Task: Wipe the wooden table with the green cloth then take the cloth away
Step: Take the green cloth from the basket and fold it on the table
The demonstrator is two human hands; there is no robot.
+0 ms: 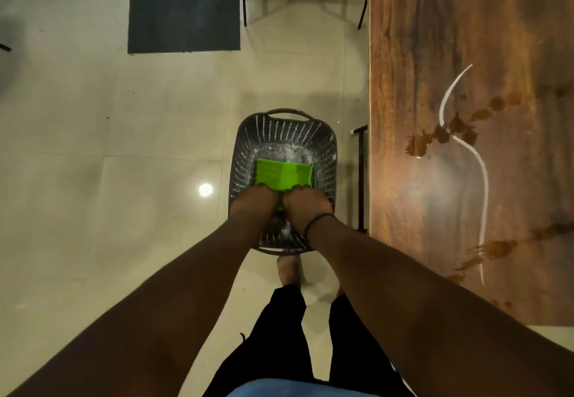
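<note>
I see both hands down inside the grey basket (329, 160) on the tiled floor (93, 179) — the left hand (254, 202) and the right hand (306, 204) sit side by side, each closed on the near edge of the green cloth (282, 174). The cloth lies folded and flat on the basket's bottom. The wooden table (450, 39) stands just right of the basket, with brown spill patches (447, 134) and a curved white streak (480, 160) on its top — a dark mat (184, 18) lies farther off.
</note>
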